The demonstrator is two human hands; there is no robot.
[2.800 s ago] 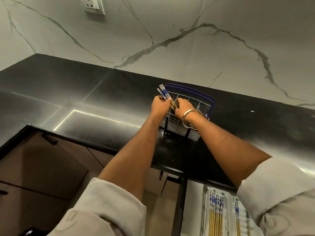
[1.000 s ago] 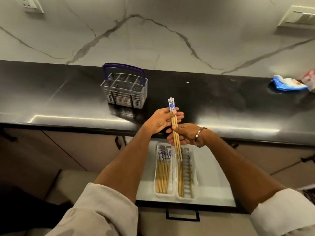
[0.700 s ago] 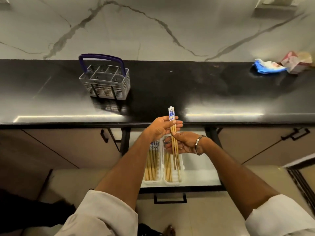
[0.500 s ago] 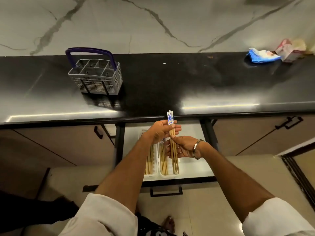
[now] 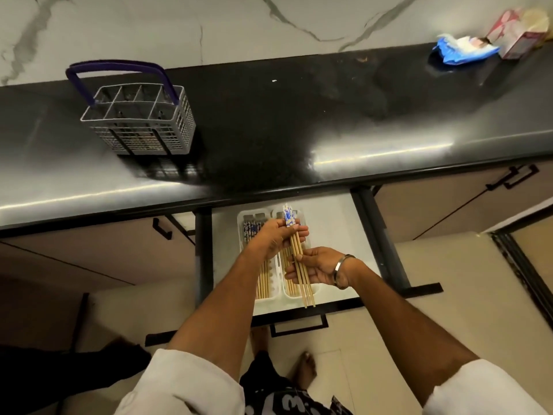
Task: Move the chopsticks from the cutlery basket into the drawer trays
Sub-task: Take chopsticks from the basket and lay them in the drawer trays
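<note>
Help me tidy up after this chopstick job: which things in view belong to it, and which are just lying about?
Belongs to the job:
- chopsticks, held by left hand and right hand
- cutlery basket
- drawer trays
- open drawer

Just lying about:
- blue wrapper
- pink carton

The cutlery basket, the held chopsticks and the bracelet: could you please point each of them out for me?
cutlery basket (image 5: 167, 142), head view, on its perforated front wall.
held chopsticks (image 5: 299, 253), head view, on the wooden shafts between the two hands.
bracelet (image 5: 341, 265), head view, on the metal band at the right wrist.
</note>
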